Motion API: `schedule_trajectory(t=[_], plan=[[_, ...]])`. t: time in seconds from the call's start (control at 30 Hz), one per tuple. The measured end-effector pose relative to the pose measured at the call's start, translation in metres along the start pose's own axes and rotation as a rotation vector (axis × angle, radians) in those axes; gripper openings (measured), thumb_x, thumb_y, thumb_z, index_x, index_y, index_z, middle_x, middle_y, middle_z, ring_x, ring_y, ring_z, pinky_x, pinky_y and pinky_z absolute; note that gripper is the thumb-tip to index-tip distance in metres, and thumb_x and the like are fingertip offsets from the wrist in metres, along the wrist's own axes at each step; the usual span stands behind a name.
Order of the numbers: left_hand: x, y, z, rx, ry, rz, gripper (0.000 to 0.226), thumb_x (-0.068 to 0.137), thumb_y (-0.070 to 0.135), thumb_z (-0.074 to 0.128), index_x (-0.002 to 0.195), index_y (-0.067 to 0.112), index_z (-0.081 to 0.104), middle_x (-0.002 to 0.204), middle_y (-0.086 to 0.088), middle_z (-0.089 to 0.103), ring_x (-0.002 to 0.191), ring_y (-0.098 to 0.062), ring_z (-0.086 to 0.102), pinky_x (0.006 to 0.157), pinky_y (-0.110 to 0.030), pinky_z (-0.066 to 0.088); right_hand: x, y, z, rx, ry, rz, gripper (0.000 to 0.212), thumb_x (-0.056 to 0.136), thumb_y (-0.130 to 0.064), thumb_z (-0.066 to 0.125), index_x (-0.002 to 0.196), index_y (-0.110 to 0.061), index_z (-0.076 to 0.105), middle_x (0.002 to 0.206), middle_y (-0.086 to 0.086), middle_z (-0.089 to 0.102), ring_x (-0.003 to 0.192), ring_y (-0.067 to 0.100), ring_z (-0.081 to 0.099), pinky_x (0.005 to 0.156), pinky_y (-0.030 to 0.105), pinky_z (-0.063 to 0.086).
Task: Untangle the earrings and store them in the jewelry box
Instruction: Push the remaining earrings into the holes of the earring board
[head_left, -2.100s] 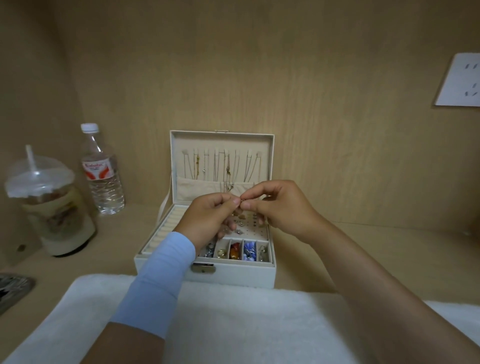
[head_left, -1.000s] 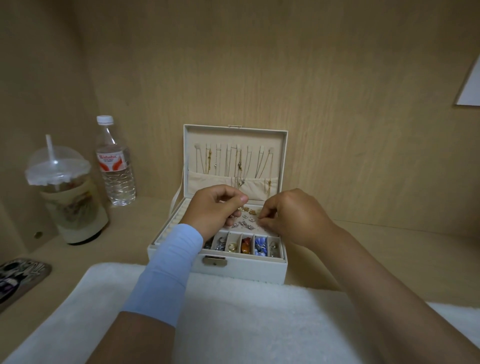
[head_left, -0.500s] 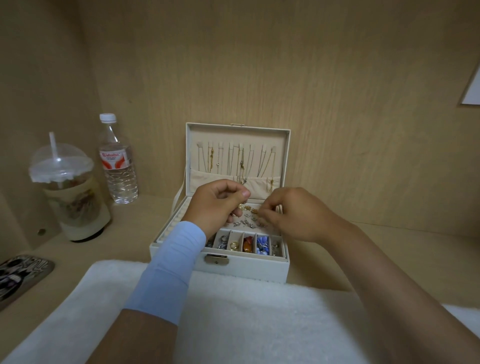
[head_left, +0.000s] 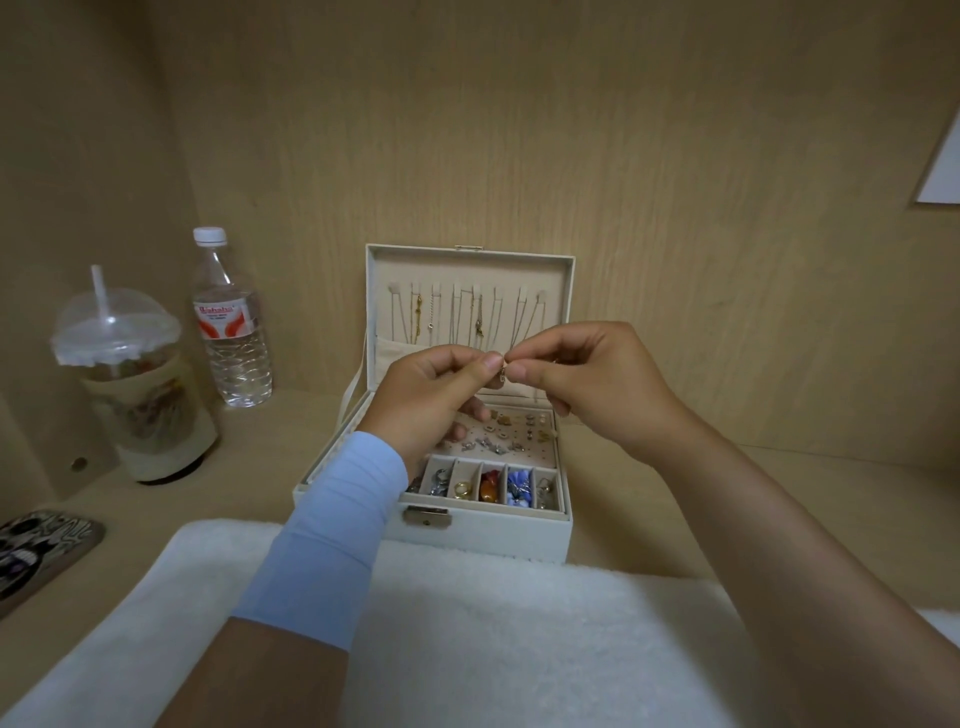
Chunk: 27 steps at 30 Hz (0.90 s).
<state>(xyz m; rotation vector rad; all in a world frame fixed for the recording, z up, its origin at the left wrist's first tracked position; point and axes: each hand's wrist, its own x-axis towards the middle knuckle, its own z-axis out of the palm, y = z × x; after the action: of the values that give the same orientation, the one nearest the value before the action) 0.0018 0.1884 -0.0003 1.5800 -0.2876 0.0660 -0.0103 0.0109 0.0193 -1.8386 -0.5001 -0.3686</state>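
While my left hand (head_left: 431, 395) and right hand (head_left: 587, 384) pinch one earring (head_left: 502, 376) above the box (head_left: 488, 540), untangling appears underway. Next needs gentle separation.

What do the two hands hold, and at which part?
The left hand and right hand both pinch a small earring at its top end.

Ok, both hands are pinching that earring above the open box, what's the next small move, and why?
Probably tease the two pinches gently apart while over the jewelry box. The left hand and right hand both pinch the small earring right above it, so a dropped piece should land inside.
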Motion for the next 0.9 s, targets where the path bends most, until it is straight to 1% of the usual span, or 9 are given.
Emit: schedule_trajectory(t=[0.1, 0.2, 0.33, 0.43, 0.5, 0.57, 0.63, 0.8, 0.9], plan=[[-0.001, 0.000, 0.001, -0.059, -0.015, -0.014, 0.016, 0.091, 0.023, 0.067, 0.104, 0.013, 0.071, 0.084, 0.003, 0.075, 0.062, -0.012, 0.062, 0.047, -0.021, 0.046, -0.001, 0.001, 0.003, 0.038, -0.001, 0.032, 0.010, 0.083, -0.005, 0.077, 0.090, -0.013, 0.077, 0.065, -0.007, 0.072, 0.044, 0.009, 0.046, 0.044, 0.019, 0.041], [-0.001, 0.000, -0.001, -0.043, -0.052, 0.016, 0.016, 0.094, 0.018, 0.062, 0.107, 0.017, 0.072, 0.090, 0.002, 0.076, 0.065, -0.011, 0.063, 0.049, -0.021, 0.046, 0.000, 0.004, 0.003, 0.107, 0.024, 0.100, 0.017, 0.084, -0.006, 0.076, 0.099, -0.014, 0.073, 0.074, 0.000, 0.076, 0.044, 0.014, 0.046, 0.044, 0.021, 0.041], [-0.003, -0.002, 0.000, 0.014, -0.064, 0.020, 0.011, 0.092, 0.016, 0.065, 0.101, 0.014, 0.072, 0.074, 0.009, 0.072, 0.061, -0.006, 0.059, 0.047, -0.018, 0.044, 0.000, 0.006, 0.003, 0.144, 0.049, 0.170, 0.013, 0.085, -0.007, 0.075, 0.097, -0.012, 0.073, 0.071, -0.001, 0.074, 0.041, 0.009, 0.047, 0.040, 0.018, 0.038], [-0.002, -0.004, 0.001, 0.020, -0.054, -0.001, 0.009, 0.092, 0.020, 0.066, 0.097, 0.016, 0.072, 0.078, 0.011, 0.072, 0.064, -0.009, 0.062, 0.048, -0.020, 0.046, -0.001, 0.008, 0.005, 0.089, 0.062, 0.148, 0.007, 0.087, -0.010, 0.074, 0.093, -0.011, 0.076, 0.067, -0.002, 0.072, 0.041, 0.010, 0.048, 0.039, 0.017, 0.038], [-0.001, -0.004, 0.001, 0.027, -0.032, -0.009, 0.009, 0.092, 0.021, 0.066, 0.095, 0.017, 0.073, 0.079, 0.009, 0.072, 0.063, -0.009, 0.062, 0.048, -0.021, 0.047, -0.002, 0.006, 0.007, 0.049, 0.051, 0.127, 0.007, 0.089, -0.011, 0.073, 0.094, -0.009, 0.078, 0.072, 0.002, 0.074, 0.043, 0.011, 0.050, 0.040, 0.016, 0.038], [-0.001, -0.003, 0.002, 0.027, -0.016, -0.013, 0.009, 0.092, 0.019, 0.065, 0.092, 0.016, 0.074, 0.080, 0.005, 0.071, 0.061, -0.009, 0.062, 0.048, -0.022, 0.048, -0.003, 0.004, 0.008, 0.037, 0.027, 0.118, 0.010, 0.087, -0.012, 0.076, 0.095, -0.008, 0.078, 0.079, 0.005, 0.076, 0.043, 0.009, 0.051, 0.040, 0.015, 0.038], [-0.001, -0.003, 0.003, 0.025, -0.017, -0.015, 0.010, 0.092, 0.018, 0.065, 0.091, 0.015, 0.075, 0.082, 0.003, 0.071, 0.061, -0.010, 0.062, 0.049, -0.023, 0.049, -0.003, 0.004, 0.007, 0.042, 0.014, 0.119, 0.012, 0.082, -0.010, 0.079, 0.093, -0.007, 0.078, 0.076, 0.004, 0.075, 0.043, 0.008, 0.053, 0.039, 0.015, 0.038], [-0.002, -0.004, 0.003, 0.013, -0.077, -0.006, 0.013, 0.095, 0.016, 0.061, 0.103, 0.016, 0.072, 0.090, 0.002, 0.072, 0.066, -0.010, 0.064, 0.055, -0.026, 0.053, -0.001, 0.007, -0.002, 0.033, 0.021, 0.174, 0.008, 0.085, -0.008, 0.076, 0.092, -0.009, 0.077, 0.078, 0.006, 0.075, 0.053, 0.017, 0.062, 0.039, 0.023, 0.043], [-0.002, -0.005, 0.004, 0.015, -0.068, 0.026, 0.021, 0.094, 0.013, 0.062, 0.112, 0.021, 0.069, 0.102, -0.002, 0.072, 0.071, -0.011, 0.066, 0.057, -0.026, 0.054, -0.001, 0.006, -0.006, 0.119, -0.005, 0.221, 0.012, 0.086, -0.007, 0.074, 0.098, -0.005, 0.075, 0.078, 0.006, 0.073, 0.052, 0.018, 0.059, 0.040, 0.025, 0.043]])
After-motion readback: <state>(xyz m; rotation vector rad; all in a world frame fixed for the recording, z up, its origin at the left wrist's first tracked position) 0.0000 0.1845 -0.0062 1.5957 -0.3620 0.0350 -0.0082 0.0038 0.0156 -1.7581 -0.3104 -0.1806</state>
